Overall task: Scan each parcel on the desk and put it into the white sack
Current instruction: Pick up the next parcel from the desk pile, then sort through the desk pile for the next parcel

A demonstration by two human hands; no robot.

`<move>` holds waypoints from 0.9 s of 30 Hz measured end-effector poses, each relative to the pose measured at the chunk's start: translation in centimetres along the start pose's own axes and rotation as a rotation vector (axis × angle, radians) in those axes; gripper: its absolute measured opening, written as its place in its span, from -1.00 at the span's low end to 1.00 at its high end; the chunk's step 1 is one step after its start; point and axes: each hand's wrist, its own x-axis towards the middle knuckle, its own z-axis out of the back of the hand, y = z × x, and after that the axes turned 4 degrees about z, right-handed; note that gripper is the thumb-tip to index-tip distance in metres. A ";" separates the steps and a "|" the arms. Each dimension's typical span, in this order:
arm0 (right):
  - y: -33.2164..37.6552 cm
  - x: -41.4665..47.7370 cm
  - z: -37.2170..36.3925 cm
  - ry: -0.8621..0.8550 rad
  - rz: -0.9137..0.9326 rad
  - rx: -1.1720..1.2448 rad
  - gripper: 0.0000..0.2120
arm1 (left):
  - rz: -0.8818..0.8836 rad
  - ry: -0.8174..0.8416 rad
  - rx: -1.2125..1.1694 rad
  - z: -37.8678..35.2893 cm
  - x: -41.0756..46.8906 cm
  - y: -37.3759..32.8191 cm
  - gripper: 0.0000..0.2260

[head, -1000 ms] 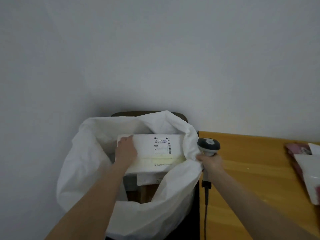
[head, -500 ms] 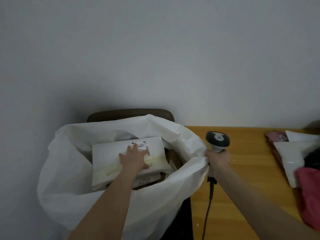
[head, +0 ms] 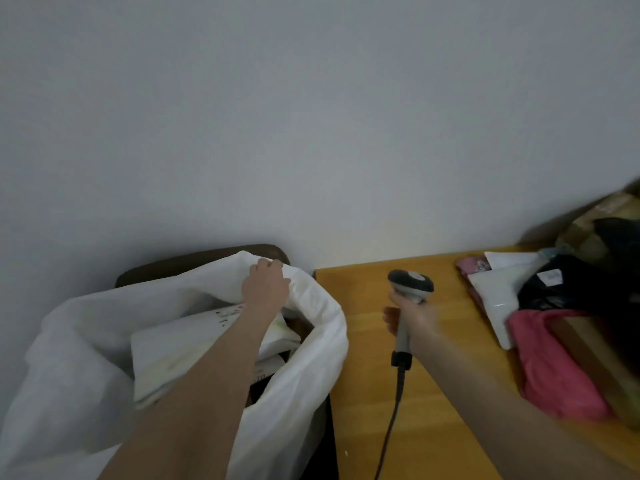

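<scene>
The white sack (head: 69,358) stands open at the lower left, beside the wooden desk (head: 367,393). Inside it lies a white labelled parcel (head: 180,344), partly hidden by my forearm. My left hand (head: 265,284) grips the sack's far rim. My right hand (head: 412,315) holds a grey barcode scanner (head: 410,284) by its handle above the desk, its cable hanging down. Several parcels are piled at the desk's right: a pink one (head: 554,362), a white one (head: 498,296), a black one (head: 568,282).
A dark chair back (head: 194,263) shows behind the sack, against the plain wall. A brown cardboard box (head: 602,358) lies on the pink parcel at the right edge. The desk's left edge runs close along the sack.
My left hand let go of the white parcel, which now lies in the sack, and moved up to the sack's far rim. The view swung right, showing more of the pile.
</scene>
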 end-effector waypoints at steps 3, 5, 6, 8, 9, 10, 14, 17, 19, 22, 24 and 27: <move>1.6 0.3 4.6 -0.020 -0.001 0.036 -0.80 | -0.110 -0.067 -0.033 0.8 -0.8 -6.8 -0.66; 2.5 1.0 8.3 -0.042 0.011 0.042 -0.81 | -0.165 -0.045 -0.031 0.3 -1.9 -11.9 -0.66; 2.9 1.4 10.3 -0.049 0.016 0.041 -0.82 | -0.187 -0.026 -0.023 -0.2 -2.7 -14.6 -0.66; 3.7 2.4 14.6 -0.068 0.024 0.021 -0.82 | -0.228 0.022 -0.012 -1.5 -4.4 -20.0 -0.66; 4.1 3.1 16.8 -0.082 0.019 0.003 -0.81 | -0.248 0.052 -0.001 -2.2 -5.3 -22.8 -0.66; 4.5 3.6 19.0 -0.093 0.016 -0.012 -0.80 | -0.259 0.081 0.007 -3.0 -6.3 -25.4 -0.66; 5.5 5.3 27.4 -0.147 0.017 -0.084 -0.78 | -0.295 0.190 0.017 -6.2 -10.0 -35.1 -0.62; 6.0 6.3 32.6 -0.197 0.019 -0.167 -0.79 | -0.318 0.263 0.002 -8.3 -12.0 -40.3 -0.63; 6.3 7.2 35.6 -0.219 -0.003 -0.174 -0.78 | -0.330 0.335 -0.059 -9.6 -12.9 -43.1 -0.60; 6.5 8.3 39.0 -0.272 0.007 -0.194 -0.78 | -0.266 0.489 -0.252 -11.0 -14.2 -46.4 -0.67; 6.7 9.2 40.7 -0.301 0.021 -0.173 -0.82 | -0.236 0.540 -0.319 -12.4 -14.9 -48.1 -0.93; 7.2 10.6 42.8 -0.343 0.032 -0.128 -0.86 | -0.207 0.608 -0.426 -14.5 -15.3 -50.3 -0.87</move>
